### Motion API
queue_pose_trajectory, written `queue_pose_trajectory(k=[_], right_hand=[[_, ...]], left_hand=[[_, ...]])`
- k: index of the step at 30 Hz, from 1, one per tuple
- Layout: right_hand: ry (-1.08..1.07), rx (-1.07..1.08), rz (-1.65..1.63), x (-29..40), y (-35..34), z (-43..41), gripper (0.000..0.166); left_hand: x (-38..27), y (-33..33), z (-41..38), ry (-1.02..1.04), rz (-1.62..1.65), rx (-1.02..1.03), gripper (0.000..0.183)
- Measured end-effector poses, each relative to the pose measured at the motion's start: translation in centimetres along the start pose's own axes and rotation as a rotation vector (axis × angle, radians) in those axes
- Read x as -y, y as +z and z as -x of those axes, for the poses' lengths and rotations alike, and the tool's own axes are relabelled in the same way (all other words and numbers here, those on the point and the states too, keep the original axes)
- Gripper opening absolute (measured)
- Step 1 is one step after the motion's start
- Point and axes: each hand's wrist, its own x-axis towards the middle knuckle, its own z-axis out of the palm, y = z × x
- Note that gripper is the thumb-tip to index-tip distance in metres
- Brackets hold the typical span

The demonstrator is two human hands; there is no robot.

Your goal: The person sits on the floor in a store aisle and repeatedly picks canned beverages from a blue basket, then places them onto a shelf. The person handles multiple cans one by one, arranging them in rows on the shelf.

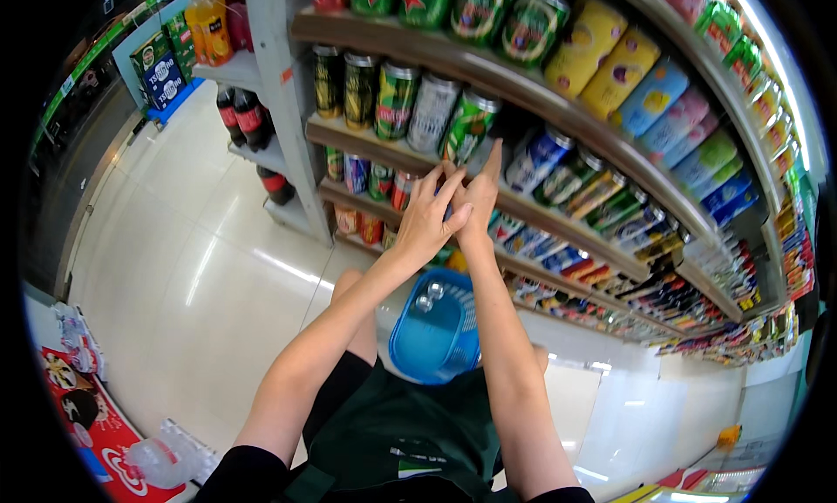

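Note:
My left hand [426, 218] and my right hand [477, 202] meet in front of a drinks shelf. The left hand's fingers are spread, its thumb overlapping the right hand. One finger of the right hand points up towards a dark gap in the row; its other fingers are partly hidden. Just beyond the fingertips stands a green drink can [469, 125], beside a silver-white can [433, 111]. Right of the gap is a blue and white can [539, 158]. Below my forearms, a blue plastic basket [418, 343] holds two cans [429, 295] with silver tops.
The brown front edge of the shelf [366, 140] runs close under my hands, with another shelf edge [425, 35] above. A grey upright [281, 91] bounds the left side. Cola bottles [248, 118] stand beyond it. Pale tiled floor [216, 261] extends leftward.

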Motion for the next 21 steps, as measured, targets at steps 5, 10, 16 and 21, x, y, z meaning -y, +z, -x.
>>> queue_pose_trajectory(k=[5, 10, 16, 21], right_hand=[[-0.041, 0.060, -0.035, -1.0, -5.3, 10.1, 0.041], [0.233, 0.187, -0.015, -6.4, -8.2, 23.2, 0.025], [0.599, 0.302, 0.007, -12.1, -8.8, 34.1, 0.024], [0.850, 0.374, 0.039, -15.6, -7.7, 38.5, 0.030]], left_hand=[[-1.0, 1.7, 9.0, 0.096, 0.002, 0.209, 0.057], [1.0, 7.1, 20.9, -0.140, 0.070, 0.467, 0.051], [4.7, 11.9, 29.1, -0.302, 0.028, 0.743, 0.044], [6.5, 14.1, 30.4, -0.429, -0.086, 0.885, 0.049]])
